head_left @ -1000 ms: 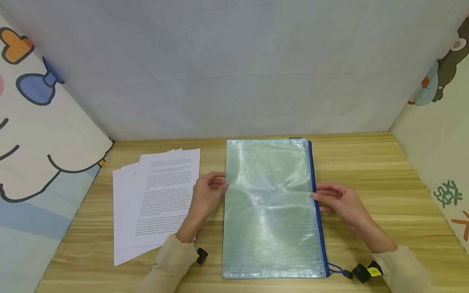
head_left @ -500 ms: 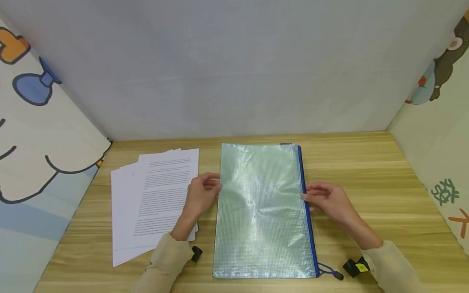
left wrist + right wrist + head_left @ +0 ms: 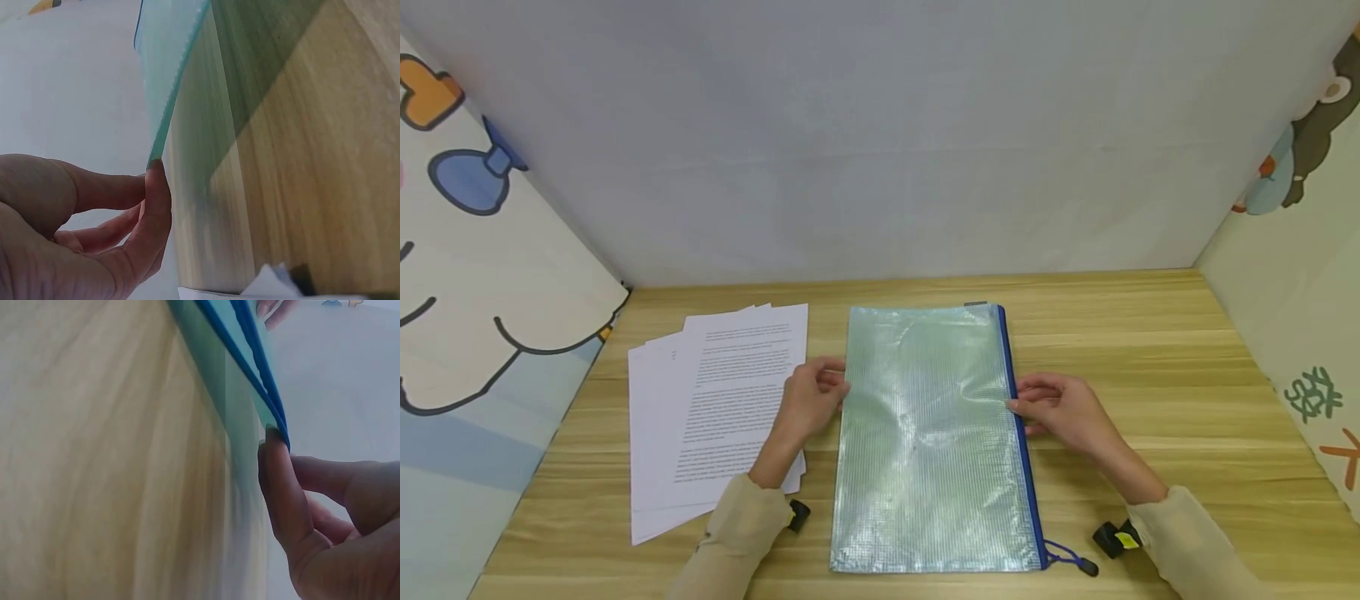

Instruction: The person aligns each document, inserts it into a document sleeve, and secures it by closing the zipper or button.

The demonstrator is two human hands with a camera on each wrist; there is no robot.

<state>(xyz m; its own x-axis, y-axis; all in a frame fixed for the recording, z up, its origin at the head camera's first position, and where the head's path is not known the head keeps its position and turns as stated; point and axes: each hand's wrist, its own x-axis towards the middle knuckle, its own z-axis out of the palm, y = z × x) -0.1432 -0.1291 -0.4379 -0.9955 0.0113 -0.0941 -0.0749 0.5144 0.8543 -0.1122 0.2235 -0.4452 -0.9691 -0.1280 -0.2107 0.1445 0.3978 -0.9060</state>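
A translucent pale-green mesh zip pouch (image 3: 925, 450) with a blue zipper edge is held up between both hands, lifted off the wooden table in the wrist views. My left hand (image 3: 810, 398) pinches its left edge between thumb and fingers; in the left wrist view the pouch edge (image 3: 172, 94) rises from those fingertips. At the zipper side, my right hand (image 3: 1060, 410) pinches the blue edge. The right wrist view shows the blue zipper band (image 3: 250, 369) parted into two strips above the fingers. A blue cord loop (image 3: 1063, 552) with a black end hangs at the lower right corner.
Left of the pouch lies a fanned stack of printed paper sheets (image 3: 730, 400), partly behind the left forearm. The wooden table (image 3: 1150, 350) meets a plain grey back wall (image 3: 895, 150). Cartoon-printed panels (image 3: 467, 275) stand at both sides.
The pouch, held in both hands, has shifted left in the head view, and its far edge has come nearer. Both hands keep their pinch. The paper stack stays put.
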